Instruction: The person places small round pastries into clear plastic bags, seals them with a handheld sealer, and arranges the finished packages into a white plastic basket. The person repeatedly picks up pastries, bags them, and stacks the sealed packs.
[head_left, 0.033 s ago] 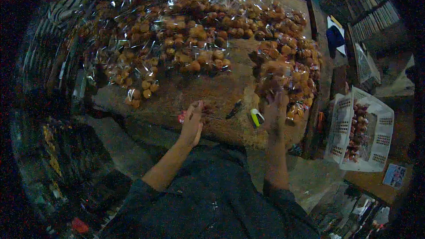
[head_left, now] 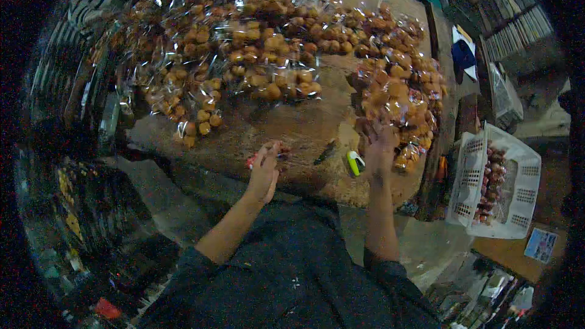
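Observation:
My left hand (head_left: 264, 169) is over the near edge of the wooden table (head_left: 304, 125), its fingers curled together. A small red-and-white piece (head_left: 250, 160) shows beside the fingers; whether they grip it is hidden. My right hand (head_left: 379, 146) reaches to a heap of clear plastic bags (head_left: 399, 94) of round brown food balls at the table's right. Its fingers are spread at the heap's near edge, against a bag there. Just left of that hand lies a small lime-green tool (head_left: 354, 163), perhaps a stapler. A dark slim object (head_left: 325, 152) lies further left.
More filled clear bags (head_left: 268, 55) cover the table's far and left parts. A white plastic crate (head_left: 528, 192) with brown balls inside stands at the right, beyond the table's raised edge. A dark blue object (head_left: 463, 53) lies at the upper right.
The bag by my right hand, blurred before, now lies clearer on the heap, and the right fingers have shifted slightly. My left hand has barely moved.

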{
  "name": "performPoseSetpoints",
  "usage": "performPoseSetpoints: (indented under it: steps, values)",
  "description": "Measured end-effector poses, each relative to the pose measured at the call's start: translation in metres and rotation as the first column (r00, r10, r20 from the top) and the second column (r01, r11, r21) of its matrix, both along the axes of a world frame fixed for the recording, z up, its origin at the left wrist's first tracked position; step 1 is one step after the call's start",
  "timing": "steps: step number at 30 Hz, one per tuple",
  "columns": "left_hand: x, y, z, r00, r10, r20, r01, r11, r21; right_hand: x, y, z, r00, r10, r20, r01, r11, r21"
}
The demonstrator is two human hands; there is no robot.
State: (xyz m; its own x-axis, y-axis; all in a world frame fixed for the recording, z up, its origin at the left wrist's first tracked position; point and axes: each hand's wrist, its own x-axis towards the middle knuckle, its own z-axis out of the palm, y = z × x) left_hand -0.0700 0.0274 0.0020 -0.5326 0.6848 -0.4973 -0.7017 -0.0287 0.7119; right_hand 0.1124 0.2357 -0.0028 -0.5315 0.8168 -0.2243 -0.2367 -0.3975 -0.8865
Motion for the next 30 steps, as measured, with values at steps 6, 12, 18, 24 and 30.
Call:
performPoseSetpoints:
  steps: [6,12,18,24,30]
  values:
    - [-0.041,-0.054,-0.016,0.999,-0.015,0.04,0.018,0.998,-0.062,-0.14,0.015,-0.069,0.867,0.004,0.499,-0.271,0.843,0.464]
    - [-0.074,-0.101,-0.008,0.992,0.123,0.04,-0.107,0.955,-0.277,-0.274,0.075,-0.081,0.733,-0.223,0.643,-0.36,0.675,0.644]
    - [-0.095,-0.129,-0.007,0.975,0.223,-0.004,-0.211,0.919,-0.332,-0.241,0.184,-0.206,0.334,-0.666,0.667,-0.298,0.597,0.745]
    - [-0.075,-0.106,0.002,0.98,0.176,-0.092,-0.197,0.911,-0.362,-0.195,0.172,-0.198,0.785,-0.186,0.59,-0.27,0.755,0.597]
    - [-0.031,-0.031,0.008,0.969,-0.051,-0.242,-0.034,0.942,-0.334,-0.13,0.076,-0.041,0.86,-0.021,0.51,-0.203,0.903,0.38]
